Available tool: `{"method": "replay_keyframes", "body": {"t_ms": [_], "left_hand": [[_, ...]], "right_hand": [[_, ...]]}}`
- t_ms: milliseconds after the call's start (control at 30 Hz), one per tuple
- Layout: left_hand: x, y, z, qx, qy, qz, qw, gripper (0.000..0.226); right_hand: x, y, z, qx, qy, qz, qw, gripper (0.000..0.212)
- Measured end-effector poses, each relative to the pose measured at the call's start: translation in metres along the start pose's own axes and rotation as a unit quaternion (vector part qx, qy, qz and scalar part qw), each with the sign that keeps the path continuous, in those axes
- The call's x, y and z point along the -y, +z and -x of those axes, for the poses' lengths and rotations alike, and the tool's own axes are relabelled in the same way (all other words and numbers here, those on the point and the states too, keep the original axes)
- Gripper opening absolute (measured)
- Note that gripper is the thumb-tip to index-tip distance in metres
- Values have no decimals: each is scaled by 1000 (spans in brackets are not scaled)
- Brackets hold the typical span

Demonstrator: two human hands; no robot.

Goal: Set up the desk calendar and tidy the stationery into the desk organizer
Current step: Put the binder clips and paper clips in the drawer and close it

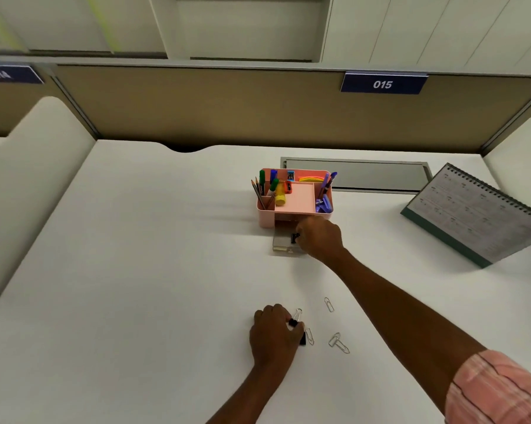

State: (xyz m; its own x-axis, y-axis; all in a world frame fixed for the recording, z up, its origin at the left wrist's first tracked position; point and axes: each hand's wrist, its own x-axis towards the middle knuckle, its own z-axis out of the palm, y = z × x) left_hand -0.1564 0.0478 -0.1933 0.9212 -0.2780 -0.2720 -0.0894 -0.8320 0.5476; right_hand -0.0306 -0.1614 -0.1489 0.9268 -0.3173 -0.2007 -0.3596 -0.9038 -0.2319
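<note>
A pink desk organizer (265, 220) stands mid-desk with pencils, markers, a yellow glue stick and purple pens in its compartments. Its clear drawer (282, 243) is pulled out toward me. My right hand (319, 237) reaches over the drawer, fingers pinched on a black binder clip (294, 238). Nearer to me, my left hand (273, 335) rests on the desk, gripping another black binder clip (293, 323); a further black clip (303, 339) lies beside its fingers. Several silver paper clips (337, 342) lie loose to the right of that hand. The desk calendar (478, 212) stands upright at the right.
A grey cable flap (377, 175) is set into the desk behind the organizer. Tan partition walls (197, 105) close the back and white padded dividers (34, 179) flank the sides. A blue label reads 015 (383, 84).
</note>
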Motion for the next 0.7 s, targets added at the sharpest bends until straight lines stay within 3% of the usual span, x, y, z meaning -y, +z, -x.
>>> {"method": "replay_keyframes", "body": {"t_ms": [400,533,700], "left_hand": [[2,0,1,-12,13,3,1000,23],[6,-2,0,-4,23,-11,1000,26],[6,-11,-8,6,14,-8,1000,29]], "right_hand": [[5,7,-8,26,-2,17,1000,21],[-5,6,1,19,10,-40,999,22],[-22,18,50,-55,32,-157,986,22]]}}
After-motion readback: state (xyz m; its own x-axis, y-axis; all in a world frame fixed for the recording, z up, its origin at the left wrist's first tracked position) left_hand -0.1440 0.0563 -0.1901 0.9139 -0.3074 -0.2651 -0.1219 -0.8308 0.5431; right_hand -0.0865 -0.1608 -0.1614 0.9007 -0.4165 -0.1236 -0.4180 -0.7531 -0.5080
